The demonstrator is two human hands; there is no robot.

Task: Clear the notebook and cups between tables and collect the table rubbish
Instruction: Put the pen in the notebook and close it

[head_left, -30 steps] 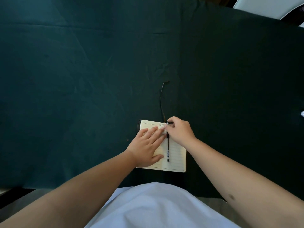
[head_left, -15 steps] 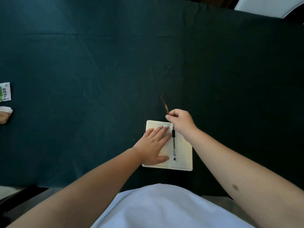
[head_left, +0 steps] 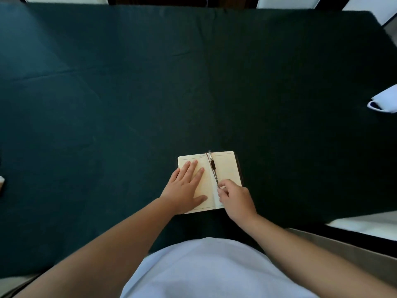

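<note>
While the notebook (head_left: 209, 181) lies open near the front edge of the dark green tablecloth (head_left: 129, 104), the job in hand looks like getting it ready to close and carry off. At the far left edge something small and pale (head_left: 1, 182) just peeks into view; I cannot tell what it is. Moving right, the left hand (head_left: 185, 188) lies flat and open on the left page, fingers spread, gripping nothing, simply pinning the book down. In the fold between the pages lies a pen (head_left: 213, 166), with a thin brown ribbon marker (head_left: 208, 159) running alongside it. Just right of the fold, the right hand (head_left: 236, 198) is curled at the lower part of the right page, thumb and forefinger pinched together at the low end of the ribbon or the pen; which of the two they hold is too fine to tell. Far to the right, well apart from the book, a white cup (head_left: 384, 102) lies on its side at the edge of view.

To do this step well, the flat hand should press steadily so the pages do not spring up, the ribbon should lie straight down the fold, and the pen should sit snug there before the cover closes, or it may roll out when the book is lifted.
</note>
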